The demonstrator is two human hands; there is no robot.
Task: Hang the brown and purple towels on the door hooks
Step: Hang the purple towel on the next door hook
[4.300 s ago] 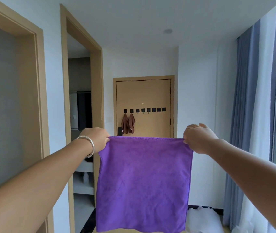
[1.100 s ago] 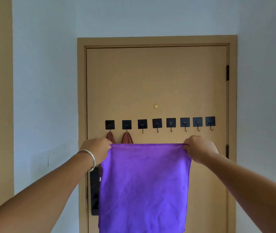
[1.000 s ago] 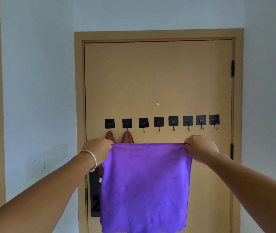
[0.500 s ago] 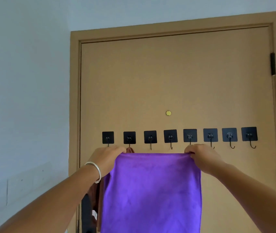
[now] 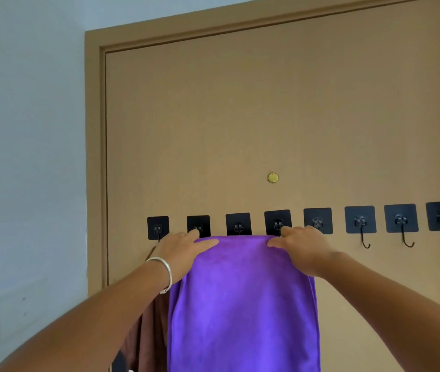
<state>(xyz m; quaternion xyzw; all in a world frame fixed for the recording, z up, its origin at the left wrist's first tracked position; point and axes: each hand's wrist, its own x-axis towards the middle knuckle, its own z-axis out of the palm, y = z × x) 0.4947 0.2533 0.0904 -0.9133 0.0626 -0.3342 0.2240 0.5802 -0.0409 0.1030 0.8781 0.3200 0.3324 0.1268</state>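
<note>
Since half a second ago the purple towel [image 5: 243, 304] has risen to the row of door hooks [image 5: 238, 224], its top edge just below the third and fourth, pinched at its corners by the left hand [image 5: 184, 255] and right hand [image 5: 302, 251], the brown towel [image 5: 146, 339] hanging lower left of that row.

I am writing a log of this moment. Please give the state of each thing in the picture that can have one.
Purple towel: held up by its top edge against the hooks.
Brown towel: hanging at the door's left, mostly hidden.
Left hand: grips the towel's top left corner.
Right hand: grips the top right corner.
Three right hooks: bare.
Door: closed.
</note>
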